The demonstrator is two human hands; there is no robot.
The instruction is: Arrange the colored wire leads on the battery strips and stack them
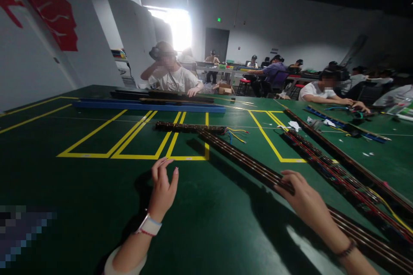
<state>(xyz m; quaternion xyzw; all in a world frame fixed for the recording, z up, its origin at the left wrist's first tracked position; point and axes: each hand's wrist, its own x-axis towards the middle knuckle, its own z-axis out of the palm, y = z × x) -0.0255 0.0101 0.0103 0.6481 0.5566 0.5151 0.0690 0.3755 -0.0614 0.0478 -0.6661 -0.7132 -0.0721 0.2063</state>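
Note:
My right hand [298, 189] grips a long dark rail [245, 161] with bright metal strips running along it, thumb and fingers on its two sides. The rail slants from the lower right toward the table's middle, and a shadow lies along its left. Its far end meets a shorter dark rail [190, 126] with blue and yellow wires [237, 135] at its right tip; whether they touch I cannot tell. My left hand [164, 187], with a watch on its wrist, hovers over the green table [206, 227], fingers apart and holding nothing, near the yellow tape [190, 158].
Wired rails [335, 176] lie along the right side. Across the table is a blue channel [148, 105] with dark bars, before a seated person [172, 71]. Another person [329, 88] sits at the right beside a blue wired strip [345, 124]. Scraps of white paper [293, 125] lie near the rails.

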